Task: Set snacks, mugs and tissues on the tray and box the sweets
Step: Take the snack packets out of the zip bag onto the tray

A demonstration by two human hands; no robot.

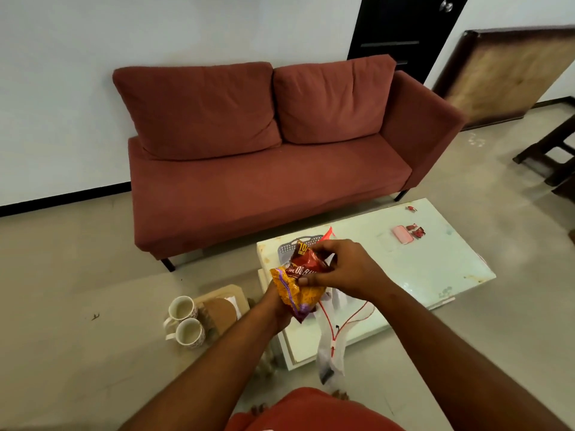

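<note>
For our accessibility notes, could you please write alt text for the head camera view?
Both hands, left hand and right hand, hold snack packets above a pale low table. Two mugs stand on the floor to the left; a red sofa sits behind.

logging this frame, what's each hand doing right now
Left hand: closed on the yellow snack packet, gripping it from below.
Right hand: fingers pinching the red snack packet on top.
</note>
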